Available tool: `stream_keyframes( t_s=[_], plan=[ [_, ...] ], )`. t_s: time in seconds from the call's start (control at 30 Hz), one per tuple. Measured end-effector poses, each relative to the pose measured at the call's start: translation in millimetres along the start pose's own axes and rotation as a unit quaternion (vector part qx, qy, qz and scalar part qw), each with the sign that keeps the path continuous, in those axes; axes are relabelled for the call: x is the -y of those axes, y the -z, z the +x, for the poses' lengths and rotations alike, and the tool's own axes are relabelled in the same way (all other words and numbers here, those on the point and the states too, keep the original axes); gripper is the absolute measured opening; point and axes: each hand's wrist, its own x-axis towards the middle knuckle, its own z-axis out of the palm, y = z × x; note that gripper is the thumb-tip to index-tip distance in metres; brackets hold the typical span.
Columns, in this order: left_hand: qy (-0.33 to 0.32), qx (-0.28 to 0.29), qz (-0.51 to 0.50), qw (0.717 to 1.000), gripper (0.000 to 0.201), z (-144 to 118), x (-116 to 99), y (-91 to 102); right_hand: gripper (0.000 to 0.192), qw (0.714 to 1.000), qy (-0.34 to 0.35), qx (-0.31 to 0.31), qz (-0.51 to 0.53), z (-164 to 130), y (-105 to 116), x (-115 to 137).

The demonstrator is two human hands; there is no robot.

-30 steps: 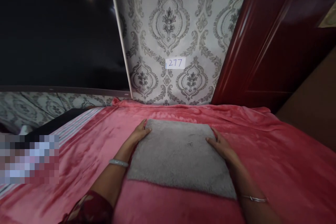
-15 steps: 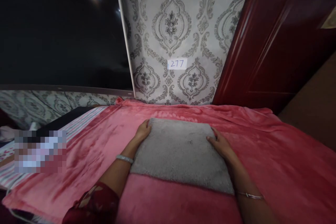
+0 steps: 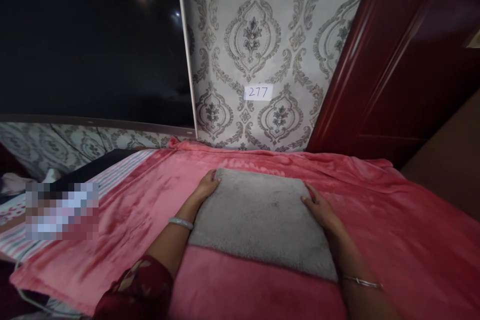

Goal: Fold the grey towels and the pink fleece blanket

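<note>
Grey and fluffy, the folded square towel [image 3: 262, 220] lies flat on the pink plush blanket [image 3: 393, 240] that covers the bed, right in front of us and about midway across it. We have our left hand [image 3: 207, 189] at the towel's far left corner, fingers curled over the edge and gripping the cloth, with the thumb against its side. Our right hand [image 3: 318, 208] rests on the right edge of the towel near the far corner, fingers spread along the border and pressing on it; we cannot tell whether they close around the cloth or only lie on it. A pale beaded bracelet [image 3: 180, 222] circles our left wrist, and a thin silver bangle [image 3: 362, 282] circles the right one. A dark red flowered sleeve [image 3: 135, 290] shows at the lower left. To the left, a striped sheet [image 3: 108, 175] shows from under the blanket. Behind the bed stands a wall with grey ornamental wallpaper [image 3: 255, 45], bearing a small white label marked 277 [image 3: 258, 92]. A large dark screen [image 3: 90, 45] hangs at the left, and a glossy dark red wooden door [image 3: 397, 60] stands at the right.
</note>
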Motion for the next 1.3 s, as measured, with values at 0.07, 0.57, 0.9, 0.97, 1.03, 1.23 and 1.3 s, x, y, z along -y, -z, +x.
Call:
stream_keyframes(
  t_s=[0.07, 0.57, 0.9, 0.97, 1.03, 1.23, 1.3],
  plan=[
    [0.013, 0.007, -0.026, 1.0, 0.064, 1, 2, 0.4, 0.067, 0.999, -0.033, 0.015, 0.014, -1, 0, 2],
    [0.017, 0.065, -0.231, 0.971, 0.052, 3, 15, 7.3, 0.065, 0.925, 0.149, 0.129, -0.324, -20, -70, 157],
    [-0.057, 0.127, -0.289, 0.947, 0.069, 8, 20, 4.7, 0.066, 0.905, 0.198, 0.267, -0.264, -24, -176, 216],
    [-0.052, 0.122, -0.282, 0.95, 0.071, 12, 23, 4.0, 0.067, 0.901, 0.193, 0.266, -0.282, -20, -172, 206],
    [-0.047, 0.121, -0.275, 0.953, 0.074, 13, 25, 4.3, 0.067, 0.9, 0.172, 0.248, -0.316, -14, -161, 194],
    [-0.05, 0.136, -0.264, 0.954, 0.075, 8, 22, 10.6, 0.065, 0.894, 0.055, 0.182, -0.405, 3, -95, 135],
    [-0.049, 0.138, -0.261, 0.954, 0.074, 5, 19, 11.6, 0.064, 0.891, 0.014, 0.16, -0.424, 2, -66, 110]
  ],
)
